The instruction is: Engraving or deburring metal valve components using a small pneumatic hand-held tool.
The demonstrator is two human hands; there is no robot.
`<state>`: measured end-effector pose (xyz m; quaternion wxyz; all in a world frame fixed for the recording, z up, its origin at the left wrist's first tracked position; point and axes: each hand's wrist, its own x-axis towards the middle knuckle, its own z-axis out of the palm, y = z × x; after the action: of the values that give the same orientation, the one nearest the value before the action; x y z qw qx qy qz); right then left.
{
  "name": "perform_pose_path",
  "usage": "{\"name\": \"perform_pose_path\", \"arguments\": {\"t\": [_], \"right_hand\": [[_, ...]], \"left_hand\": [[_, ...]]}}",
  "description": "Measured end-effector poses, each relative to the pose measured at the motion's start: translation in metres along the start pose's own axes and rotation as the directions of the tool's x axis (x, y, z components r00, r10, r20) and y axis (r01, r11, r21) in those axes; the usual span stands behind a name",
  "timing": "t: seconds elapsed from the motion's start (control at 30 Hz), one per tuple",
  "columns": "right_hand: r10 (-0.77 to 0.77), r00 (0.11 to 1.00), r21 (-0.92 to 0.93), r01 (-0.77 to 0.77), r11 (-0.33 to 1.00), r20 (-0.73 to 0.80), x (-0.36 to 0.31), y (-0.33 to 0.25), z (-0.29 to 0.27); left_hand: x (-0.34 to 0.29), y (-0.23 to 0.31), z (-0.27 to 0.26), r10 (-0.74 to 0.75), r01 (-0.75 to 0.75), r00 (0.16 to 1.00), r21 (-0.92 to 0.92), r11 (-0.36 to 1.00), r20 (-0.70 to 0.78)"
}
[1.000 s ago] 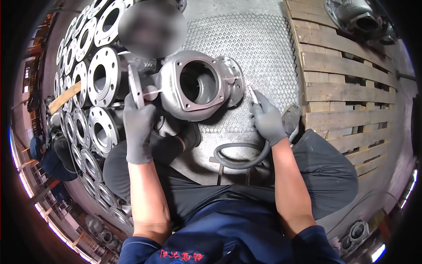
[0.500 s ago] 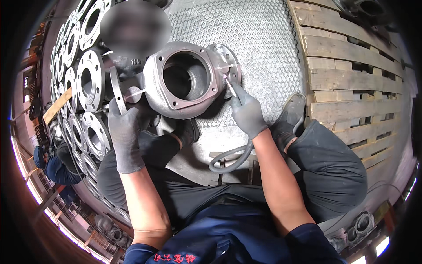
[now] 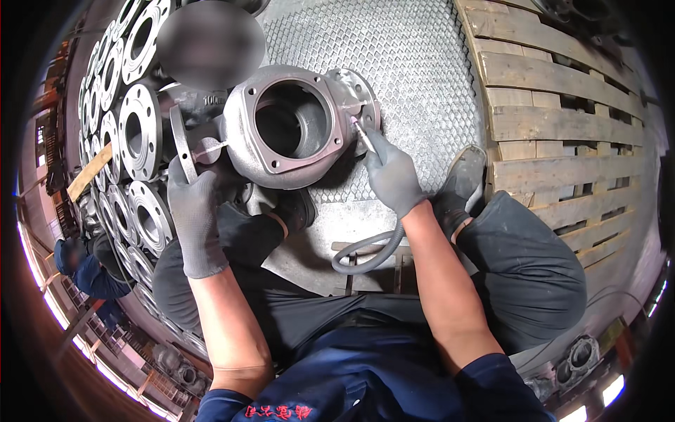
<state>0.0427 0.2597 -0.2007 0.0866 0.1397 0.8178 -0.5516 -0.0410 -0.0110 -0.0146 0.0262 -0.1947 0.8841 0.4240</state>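
A grey cast metal valve body (image 3: 239, 133) lies in front of me, its wide square-rimmed opening facing up. My left hand (image 3: 195, 214), in a grey knitted glove, is closed around the lower edge of the body's left end flange (image 3: 178, 137). My right hand (image 3: 395, 181), gloved alike, grips a slim pencil grinder (image 3: 365, 138). The grinder's pinkish tip is at the neck beside the right end flange (image 3: 365, 91); whether it touches the metal is hard to tell. A grey hose (image 3: 362, 269) loops below my right hand.
Many flanged castings (image 3: 137, 133) stand in rows at left, with a wood strip (image 3: 90, 172) among them. Diamond-patterned metal flooring (image 3: 415, 91) lies beyond the body. A wooden pallet (image 3: 555, 123) is at right. Another person (image 3: 98, 271) is far left; a blurred round patch covers the area above the body.
The whole view has shifted slightly, so things appear a little further left. Both hands keep their grips, and the grinder tip stays near the right neck of the valve body.
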Motion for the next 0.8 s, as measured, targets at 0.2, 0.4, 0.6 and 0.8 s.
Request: {"name": "perform_pose_path", "arguments": {"t": [0.2, 0.4, 0.6, 0.8], "right_hand": [[-0.019, 0.999, 0.06, 0.022, 0.998, -0.042, -0.003, 0.005, 0.01], [0.206, 0.977, 0.073, -0.21, 0.975, 0.06, -0.004, -0.015, -0.003], [0.138, 0.988, 0.173, -0.148, 0.974, 0.065, -0.006, 0.013, -0.003], [0.307, 0.951, 0.312, -0.3, 0.901, 0.028, -0.016, -0.001, -0.037]], "left_hand": [[0.002, -0.001, 0.0, 0.001, -0.001, 1.0, -0.056, 0.998, 0.006], [-0.002, 0.011, 0.008, 0.015, -0.014, 1.0, -0.098, 0.995, 0.013], [-0.014, 0.015, 0.005, 0.068, -0.061, 0.989, -0.055, 0.997, 0.129], [-0.034, -0.016, -0.005, 0.416, -0.472, 0.866, 0.176, 0.864, 0.279]]}}
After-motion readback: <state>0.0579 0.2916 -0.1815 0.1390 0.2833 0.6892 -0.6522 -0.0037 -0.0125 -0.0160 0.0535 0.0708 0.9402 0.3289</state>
